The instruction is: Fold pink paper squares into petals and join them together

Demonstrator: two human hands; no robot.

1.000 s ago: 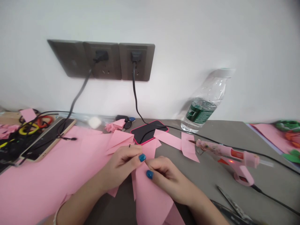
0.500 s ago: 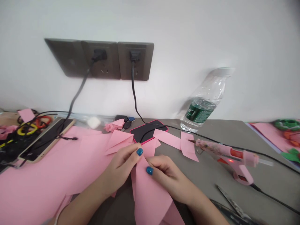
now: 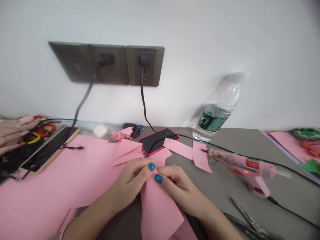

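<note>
A folded piece of pink paper (image 3: 160, 210) lies on the grey table in front of me. My left hand (image 3: 131, 181) and my right hand (image 3: 178, 188) meet at its top end and both pinch it there, blue-nailed thumbs almost touching. The paper's far tip is hidden under my fingers. More pink paper pieces (image 3: 127, 150) lie just beyond my hands.
A pink glue gun (image 3: 246, 168) with a lit red lamp stands to the right, scissors (image 3: 247, 220) near it. A phone in a pink case (image 3: 158, 140), a water bottle (image 3: 220, 110), a large pink sheet (image 3: 45, 186) and another phone (image 3: 48, 150) are around. Another person's hand (image 3: 10, 135) shows at far left.
My thumbs have shifted closer together along the paper's top fold. Another person's hand has come in at the far left over the coloured scissors.
</note>
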